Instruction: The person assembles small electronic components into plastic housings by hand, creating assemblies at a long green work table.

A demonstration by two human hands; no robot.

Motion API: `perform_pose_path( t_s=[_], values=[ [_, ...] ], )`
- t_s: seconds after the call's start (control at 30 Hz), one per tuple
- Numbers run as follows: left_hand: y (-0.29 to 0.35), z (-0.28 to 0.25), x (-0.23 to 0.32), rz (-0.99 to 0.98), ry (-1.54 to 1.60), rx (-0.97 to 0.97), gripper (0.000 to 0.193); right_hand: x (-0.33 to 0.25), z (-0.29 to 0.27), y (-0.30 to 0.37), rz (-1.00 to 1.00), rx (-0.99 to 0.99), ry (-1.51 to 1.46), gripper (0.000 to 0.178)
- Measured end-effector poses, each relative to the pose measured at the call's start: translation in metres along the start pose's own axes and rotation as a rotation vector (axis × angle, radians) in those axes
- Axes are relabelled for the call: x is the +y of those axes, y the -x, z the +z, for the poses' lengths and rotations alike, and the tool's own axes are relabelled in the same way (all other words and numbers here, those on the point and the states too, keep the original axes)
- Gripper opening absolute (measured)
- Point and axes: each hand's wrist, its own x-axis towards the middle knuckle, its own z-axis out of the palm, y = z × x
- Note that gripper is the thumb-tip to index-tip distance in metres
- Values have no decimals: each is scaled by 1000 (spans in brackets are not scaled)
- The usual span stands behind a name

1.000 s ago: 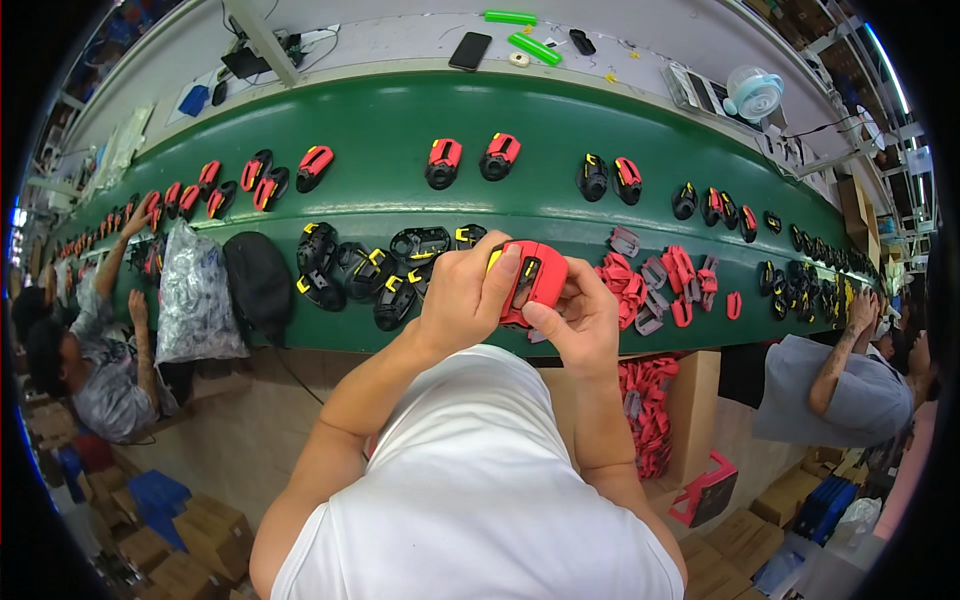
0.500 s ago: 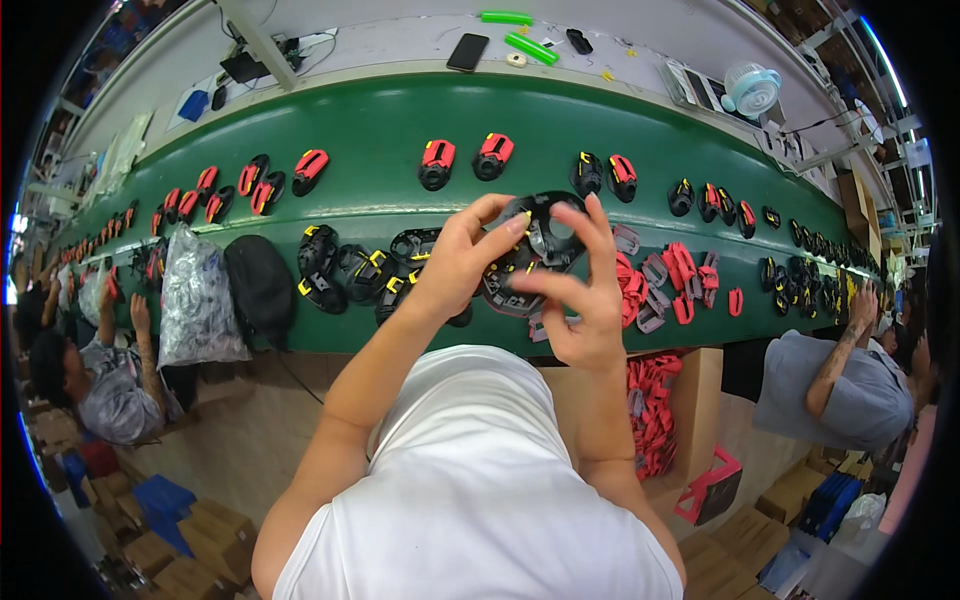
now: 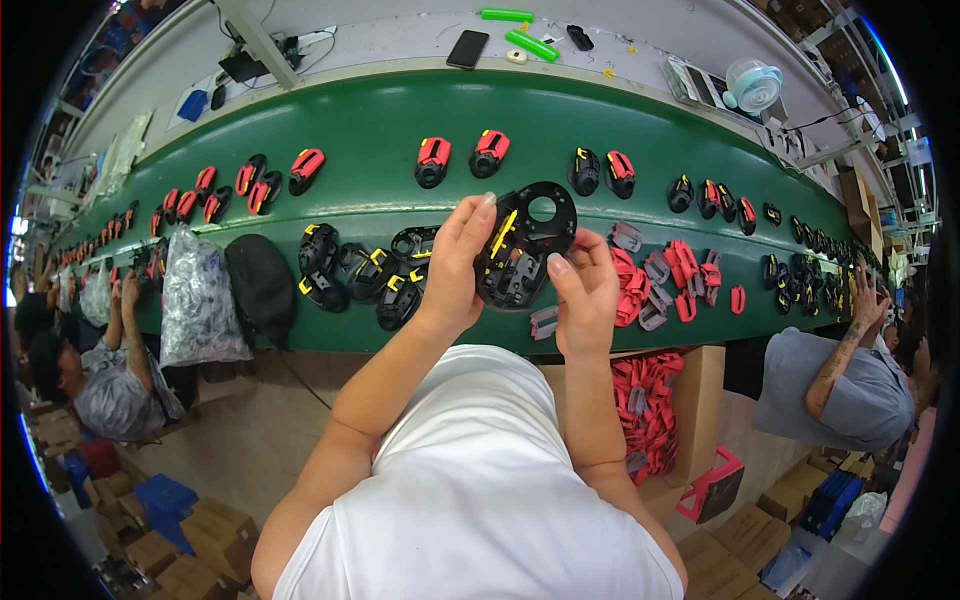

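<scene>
Between my hands, above the near edge of the green bench, is a black plastic housing (image 3: 532,222) with a round hole at its top and yellow parts along its left side. My left hand (image 3: 458,262) grips its left edge, thumb up by the rim. On the other side, my right hand (image 3: 585,292) pinches the right edge between thumb and fingers. Several black housings with yellow clips (image 3: 372,268) lie to the left of my left hand. Loose red and grey plastic pieces (image 3: 683,268) are heaped beyond my right hand.
A green bench (image 3: 370,115) carries rows of red-and-black assemblies (image 3: 433,160). A cardboard box (image 3: 705,400) of red pieces stands below at right. A clear plastic bag (image 3: 197,300) and a black cover (image 3: 260,290) sit left. People work on both sides.
My right hand has come down from over the housing's face to its right edge. The housing has turned, so its round hole and yellow parts now show.
</scene>
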Motion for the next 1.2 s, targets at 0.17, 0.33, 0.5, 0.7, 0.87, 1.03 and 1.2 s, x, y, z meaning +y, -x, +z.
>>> perform_pose_path(
  t_s=[0.17,0.33,0.5,0.7,0.87,1.03,1.2],
  values=[
    [2,3,2,25,23,37,24,14,4,4,62,-12,-24,25],
    [-1,1,-2,106,116,-35,21,25,-1,2,-87,0,-30,26],
    [-3,4,-19,231,101,13,20,26,14,-6,-62,153,-114,31],
    [-6,14,-20,189,136,38,20,22,7,-14,63,72,-335,31],
    [-10,25,-17,135,171,81,20,19,4,-18,-40,135,-284,32],
    [-15,16,-23,222,76,31,20,14,5,-14,-52,85,-119,37],
    [-11,13,-30,491,-148,-8,20,-1,1,-16,-150,-26,82,36]
  ],
)
